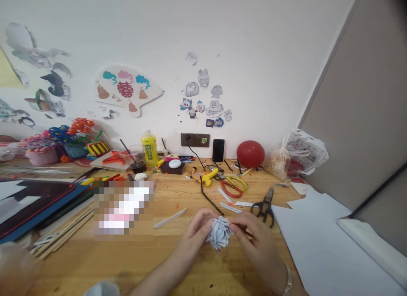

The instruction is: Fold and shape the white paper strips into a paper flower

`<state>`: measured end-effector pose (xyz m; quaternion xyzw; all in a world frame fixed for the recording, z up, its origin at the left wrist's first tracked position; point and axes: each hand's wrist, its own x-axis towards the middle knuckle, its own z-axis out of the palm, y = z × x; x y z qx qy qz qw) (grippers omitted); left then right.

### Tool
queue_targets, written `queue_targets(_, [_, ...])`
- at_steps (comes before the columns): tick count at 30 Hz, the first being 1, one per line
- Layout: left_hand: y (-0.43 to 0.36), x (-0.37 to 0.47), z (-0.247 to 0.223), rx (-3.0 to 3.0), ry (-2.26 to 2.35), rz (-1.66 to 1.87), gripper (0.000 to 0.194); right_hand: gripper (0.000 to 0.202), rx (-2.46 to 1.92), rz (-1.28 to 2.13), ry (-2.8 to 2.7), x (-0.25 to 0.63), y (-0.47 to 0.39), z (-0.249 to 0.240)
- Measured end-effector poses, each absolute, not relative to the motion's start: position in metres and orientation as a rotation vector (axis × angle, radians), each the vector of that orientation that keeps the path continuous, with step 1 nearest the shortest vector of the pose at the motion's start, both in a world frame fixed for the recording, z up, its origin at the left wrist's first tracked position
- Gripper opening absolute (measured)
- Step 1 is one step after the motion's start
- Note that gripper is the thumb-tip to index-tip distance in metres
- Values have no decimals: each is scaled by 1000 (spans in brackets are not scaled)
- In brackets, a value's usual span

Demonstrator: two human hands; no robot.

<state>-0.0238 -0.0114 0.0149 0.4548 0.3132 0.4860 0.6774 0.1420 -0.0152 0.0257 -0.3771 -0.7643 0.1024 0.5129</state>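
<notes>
A pale grey-white paper flower (218,233), made of many overlapping folded strips, is held between my two hands above the wooden table. My left hand (201,229) grips its left side with thumb and fingers. On its right edge, my right hand (249,233) pinches with thumb and fingertips, where a paper petal seems to be. Just beyond my hands lie loose white paper strips (248,204). Another paper strip (170,218) rests to the left of my left hand. Black-handled scissors (263,208) lie beyond my right hand.
A yellow glue gun (210,177) and red-and-yellow-handled scissors (232,188) lie farther back. By the wall are a phone (218,150), a red balloon (250,154) and a yellow drink bottle (149,148). White paper sheets (313,236) cover the right side; wooden sticks (71,230) lie left.
</notes>
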Motion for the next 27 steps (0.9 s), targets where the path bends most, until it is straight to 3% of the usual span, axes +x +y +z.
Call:
queue_targets(6, [-13,-22,19,958,704,1124,28,12,-793,-25,-1861,143,-21,28])
queue_targets(27, [-11,-23,15,965,688,1088,27,13,-717,-170,-1974,149,-17,19])
